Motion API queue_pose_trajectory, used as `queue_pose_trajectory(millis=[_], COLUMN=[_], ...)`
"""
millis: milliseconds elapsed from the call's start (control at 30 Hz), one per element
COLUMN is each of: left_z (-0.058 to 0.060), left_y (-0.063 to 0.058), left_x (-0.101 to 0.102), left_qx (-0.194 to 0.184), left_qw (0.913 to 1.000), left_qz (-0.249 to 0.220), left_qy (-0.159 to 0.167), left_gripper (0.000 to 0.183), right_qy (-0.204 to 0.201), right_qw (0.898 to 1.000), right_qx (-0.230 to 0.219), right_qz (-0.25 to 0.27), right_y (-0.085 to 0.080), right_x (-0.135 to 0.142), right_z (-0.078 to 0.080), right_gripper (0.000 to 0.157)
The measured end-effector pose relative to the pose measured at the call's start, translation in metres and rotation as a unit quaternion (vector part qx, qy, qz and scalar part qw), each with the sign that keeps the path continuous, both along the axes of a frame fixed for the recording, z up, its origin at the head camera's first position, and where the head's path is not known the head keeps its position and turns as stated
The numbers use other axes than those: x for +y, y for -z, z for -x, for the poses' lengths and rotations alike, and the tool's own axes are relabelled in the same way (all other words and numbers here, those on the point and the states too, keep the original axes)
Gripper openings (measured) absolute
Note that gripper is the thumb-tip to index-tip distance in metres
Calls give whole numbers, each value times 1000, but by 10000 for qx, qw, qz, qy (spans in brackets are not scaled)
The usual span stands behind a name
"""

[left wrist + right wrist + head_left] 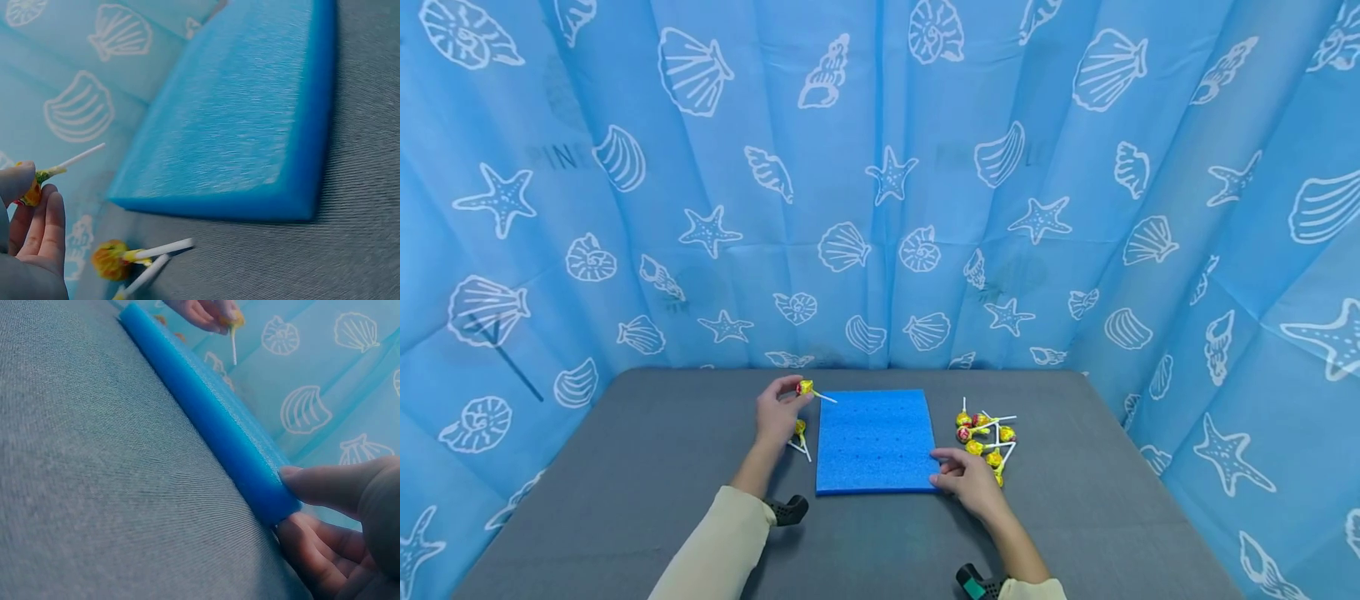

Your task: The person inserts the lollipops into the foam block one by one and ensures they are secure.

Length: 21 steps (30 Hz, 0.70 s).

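My left hand [780, 414] pinches a yellow-wrapped lollipop [806, 387] by its head, above the far left corner of a blue foam board [876, 446]. The lollipop's white stick points right toward the board, as the left wrist view also shows. Small dark holes run in rows across the board's top. At the board's near right corner, my right hand [972, 482] grips the edge; in the right wrist view the thumb [319, 484] lies on one face and the curled fingers are at the lower edge. Beside the board's left edge lie lollipops [111, 259] with crossing sticks.
A loose pile of several yellow lollipops [973, 447] lies right of the board, close to my right hand, sticks pointing various ways. The grey cloth-covered table [880, 542] ends at the back against a blue curtain [887, 275] with white shell prints.
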<state>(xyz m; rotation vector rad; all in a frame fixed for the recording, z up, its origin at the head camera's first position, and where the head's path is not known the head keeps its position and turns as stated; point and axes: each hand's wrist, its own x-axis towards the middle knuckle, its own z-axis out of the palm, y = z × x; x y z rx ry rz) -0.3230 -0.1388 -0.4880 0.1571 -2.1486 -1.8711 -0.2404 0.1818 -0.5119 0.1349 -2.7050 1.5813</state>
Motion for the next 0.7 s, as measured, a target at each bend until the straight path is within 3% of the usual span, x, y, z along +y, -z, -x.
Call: queue_pose_trajectory(millis=[267,700], left_z=[0,4], left_y=[9,13], left_x=[12,31], left_qx=[-152,-67], left_qw=[9999,9991], left_qz=[73,398], left_qy=[-1,-121], left_gripper=[34,29], right_qy=[-93,-83], right_qw=[10000,9999], right_qx=[25,-61], right_qz=[3,61], right_y=[1,-1], right_x=[1,2], right_z=[0,1], right_gripper=[33,33])
